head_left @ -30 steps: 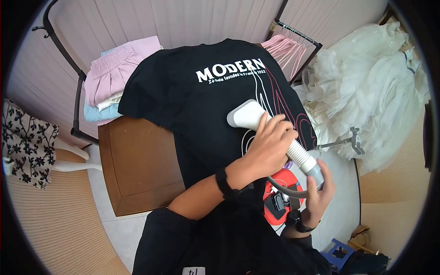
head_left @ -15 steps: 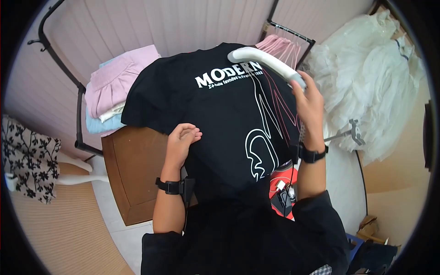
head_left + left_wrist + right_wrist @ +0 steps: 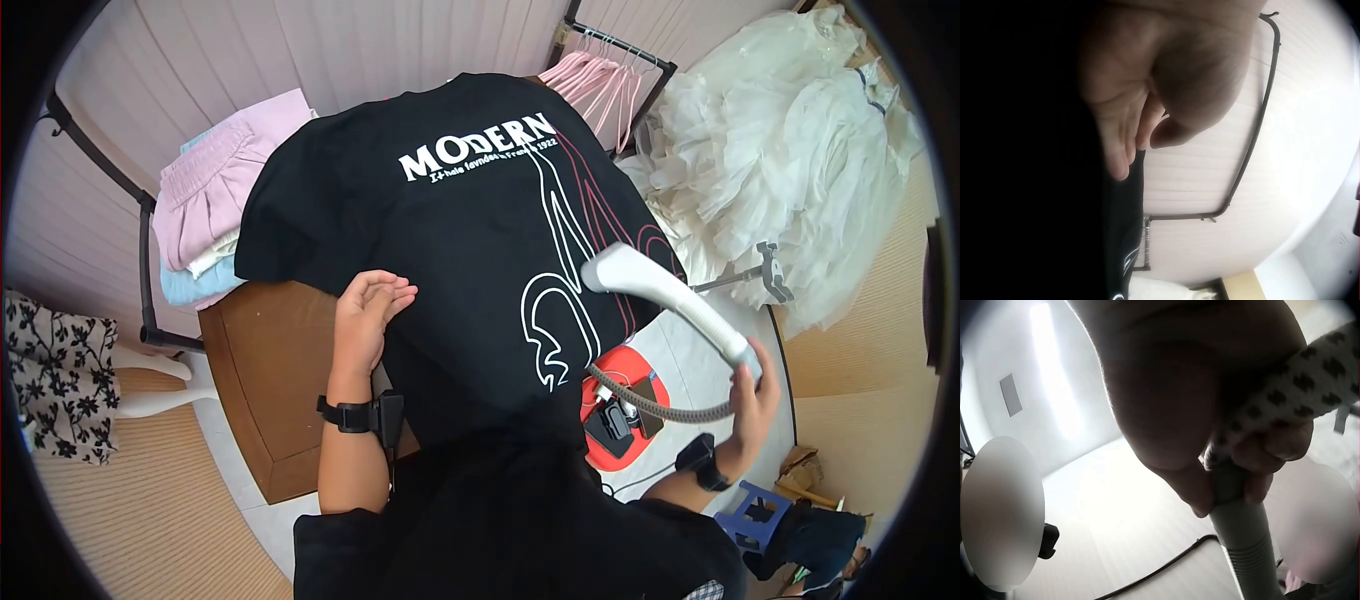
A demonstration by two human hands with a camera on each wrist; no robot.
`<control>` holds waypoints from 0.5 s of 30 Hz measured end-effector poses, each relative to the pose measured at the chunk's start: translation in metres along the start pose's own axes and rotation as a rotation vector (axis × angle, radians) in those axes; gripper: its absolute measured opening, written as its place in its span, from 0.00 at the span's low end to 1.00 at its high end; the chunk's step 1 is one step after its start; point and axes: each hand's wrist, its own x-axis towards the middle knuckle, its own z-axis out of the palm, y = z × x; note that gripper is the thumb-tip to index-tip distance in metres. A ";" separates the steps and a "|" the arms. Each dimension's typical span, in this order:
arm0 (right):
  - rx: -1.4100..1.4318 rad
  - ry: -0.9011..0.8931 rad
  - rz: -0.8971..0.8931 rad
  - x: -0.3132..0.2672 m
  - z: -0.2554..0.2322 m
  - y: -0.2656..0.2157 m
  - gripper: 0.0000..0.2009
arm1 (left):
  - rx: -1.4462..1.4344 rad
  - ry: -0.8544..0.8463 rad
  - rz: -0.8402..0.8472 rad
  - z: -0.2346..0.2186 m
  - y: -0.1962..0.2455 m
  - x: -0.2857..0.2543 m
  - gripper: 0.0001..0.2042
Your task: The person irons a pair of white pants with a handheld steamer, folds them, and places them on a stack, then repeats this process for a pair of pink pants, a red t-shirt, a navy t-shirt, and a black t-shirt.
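A black T-shirt (image 3: pixel 330 200) with a white MODERN print and white and red line drawings lies spread over a brown wooden table (image 3: pixel 265 370). My right hand (image 3: pixel 750 405) grips the grey lower end of a white garment steamer (image 3: pixel 680 300), its head over the shirt's lower right part. From that end a patterned hose (image 3: pixel 665 412) curves back toward the shirt's edge. In the right wrist view, fingers and thumb wrap the handle (image 3: pixel 1244 531) beside the hose (image 3: pixel 1310 381). My left hand (image 3: pixel 370 310) hovers by the shirt's left side, fingers loosely bent, holding nothing.
Folded pink, white and blue clothes (image 3: pixel 215 190) are stacked at the back left beside a black rack (image 3: pixel 145 270). Pink hangers (image 3: pixel 600 90) and white tulle dresses (image 3: pixel 770 170) hang at the right. A red stool (image 3: pixel 625 455) carries small devices; a clamp arm (image 3: pixel 770 275) juts in nearby.
My left hand has let go of the steamer and moved left beside the shirt. The right hand, holding the steamer, swung it up over the lettering, then back down to the right.
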 end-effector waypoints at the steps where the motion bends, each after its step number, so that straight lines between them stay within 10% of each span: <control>1: 0.010 0.060 0.021 -0.007 -0.004 0.002 0.19 | 0.000 0.004 0.000 0.000 0.000 0.000 0.06; 7: 0.026 0.173 0.070 0.002 0.018 0.003 0.19 | -0.016 0.001 -0.003 -0.002 0.000 -0.001 0.06; 15: -0.020 -0.162 0.133 0.035 0.077 -0.019 0.23 | -0.096 -0.014 0.025 -0.007 -0.002 -0.002 0.06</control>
